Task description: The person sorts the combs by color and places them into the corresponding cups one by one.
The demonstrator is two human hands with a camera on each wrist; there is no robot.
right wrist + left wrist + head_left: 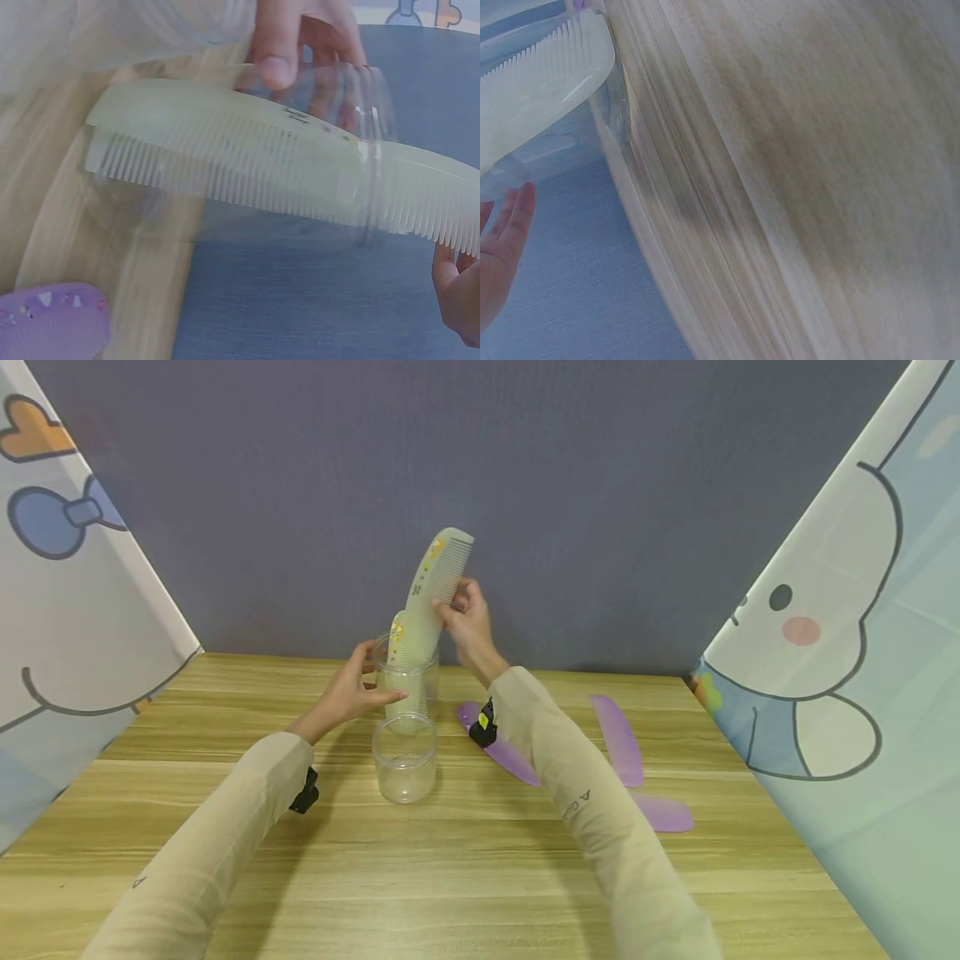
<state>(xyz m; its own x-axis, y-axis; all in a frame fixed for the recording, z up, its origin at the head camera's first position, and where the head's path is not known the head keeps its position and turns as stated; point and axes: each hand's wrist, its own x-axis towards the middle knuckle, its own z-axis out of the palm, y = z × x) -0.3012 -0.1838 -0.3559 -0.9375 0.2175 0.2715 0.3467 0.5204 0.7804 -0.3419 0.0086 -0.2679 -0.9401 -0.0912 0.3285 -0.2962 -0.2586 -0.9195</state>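
Nearest me on the wood-grain tabletop (360,893), past my pale sleeves, a purple comb (667,814) lies off to the right, partly under my right forearm. A little farther in, the near clear jar (405,768) stands upright with nothing showing inside. To its right I have another purple comb (517,767), half hidden by my wrist, and a third purple comb (621,742) lying beyond my forearm. Just past the near jar, my left hand (351,687) grips the far clear jar (431,687), thumb in front and fingers curved round the side; I cannot tell whether the two jars touch. A pale comb (409,677) leans inside it, one end poking above the rim. Over that mouth my right hand (468,620) pinches the second pale comb (442,577), tilted, its lower end at the opening, with the dark wall panel (480,460) behind. I take this as the step of putting the second pale comb in beside the first; the next move should call for a straight downward slide, teeth kept from catching, while the left hand steadies the jar.
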